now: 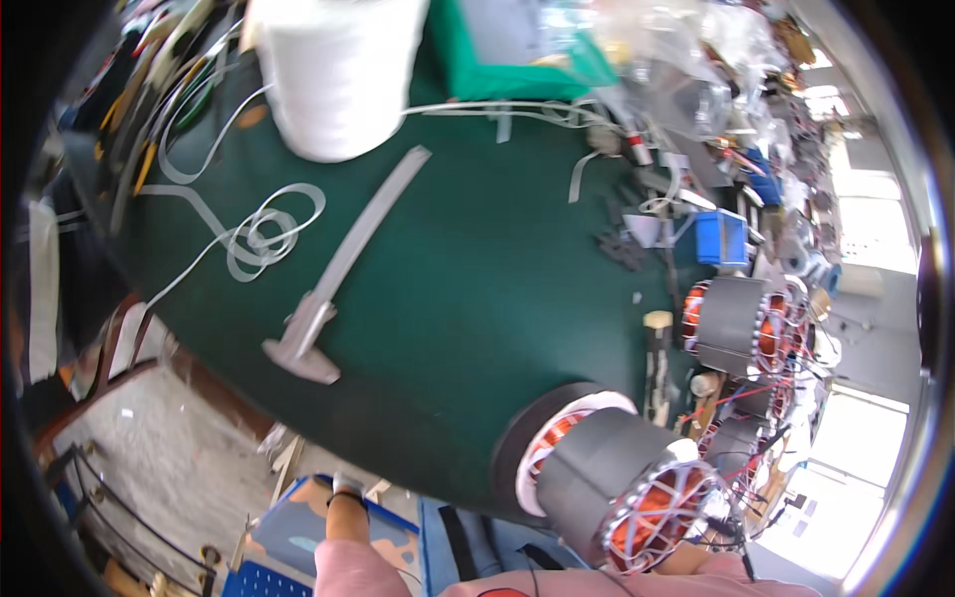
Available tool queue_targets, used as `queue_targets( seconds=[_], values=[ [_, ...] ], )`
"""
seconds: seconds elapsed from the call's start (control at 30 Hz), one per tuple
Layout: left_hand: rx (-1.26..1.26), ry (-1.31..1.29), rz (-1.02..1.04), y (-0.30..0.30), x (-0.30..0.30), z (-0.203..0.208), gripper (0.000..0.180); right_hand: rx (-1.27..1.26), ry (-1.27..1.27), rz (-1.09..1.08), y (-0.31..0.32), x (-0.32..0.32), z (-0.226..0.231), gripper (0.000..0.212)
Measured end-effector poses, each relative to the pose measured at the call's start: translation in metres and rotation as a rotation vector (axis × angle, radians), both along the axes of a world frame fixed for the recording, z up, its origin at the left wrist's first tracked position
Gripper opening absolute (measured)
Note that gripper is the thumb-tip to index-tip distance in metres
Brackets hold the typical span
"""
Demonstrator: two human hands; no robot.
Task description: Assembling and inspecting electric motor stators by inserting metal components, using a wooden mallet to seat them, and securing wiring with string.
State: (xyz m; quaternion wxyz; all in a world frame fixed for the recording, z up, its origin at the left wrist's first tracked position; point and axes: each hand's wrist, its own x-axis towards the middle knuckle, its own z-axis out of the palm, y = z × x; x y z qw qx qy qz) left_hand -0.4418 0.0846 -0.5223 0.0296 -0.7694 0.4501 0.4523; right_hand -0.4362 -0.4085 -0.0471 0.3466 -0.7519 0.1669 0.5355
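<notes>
A motor stator (607,478), a grey metal cylinder with copper windings laced in white cord, lies on its side at the near right table edge. Behind its far end is a black ring with a white inner rim (512,458). My right forearm (681,560) reaches in beside the stator's near end; the right hand is hidden there, so its grip does not show. Below the table edge, my left hand (346,485) looks pale, perhaps gloved, above a blue-edged tray (288,532); its fingers cannot be made out. A vernier caliper (348,259) lies on the green tabletop.
A white bucket (343,80) stands at the back, beside a green bin (477,75). Loose white tape (264,234) coils on the left. Several more stators (731,323), a small blue box (721,237) and plastic bags (676,60) crowd the right side. A chair (109,368) is at left.
</notes>
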Motion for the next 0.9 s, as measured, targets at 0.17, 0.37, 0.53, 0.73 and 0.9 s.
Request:
queue_targets(
  seconds=[0.17, 0.37, 0.53, 0.73, 0.9],
  values=[
    [0.077, 0.112, 0.081, -0.018, 0.065, 0.037, 0.036, 0.024, -0.05, -0.022, -0.006, -0.001, -0.008, 0.029],
    [0.067, 0.071, 0.202, -0.034, 0.16, 0.1, 0.032, 0.068, -0.191, -0.037, 0.001, -0.017, -0.027, 0.027],
    [-0.108, -0.055, 0.211, -0.078, 0.239, 0.167, 0.028, 0.111, -0.375, -0.577, 0.017, -0.077, -0.1, 0.025],
    [-0.497, -0.293, -0.053, -0.068, 0.238, 0.27, 0.019, 0.025, -0.384, -0.784, 0.017, 0.007, 0.008, 0.042],
    [-0.782, -0.353, -0.118, -0.067, 0.191, 0.272, 0.015, 0.036, -1.028, -1.511, 0.066, -0.064, -0.046, 0.037]
  ],
)
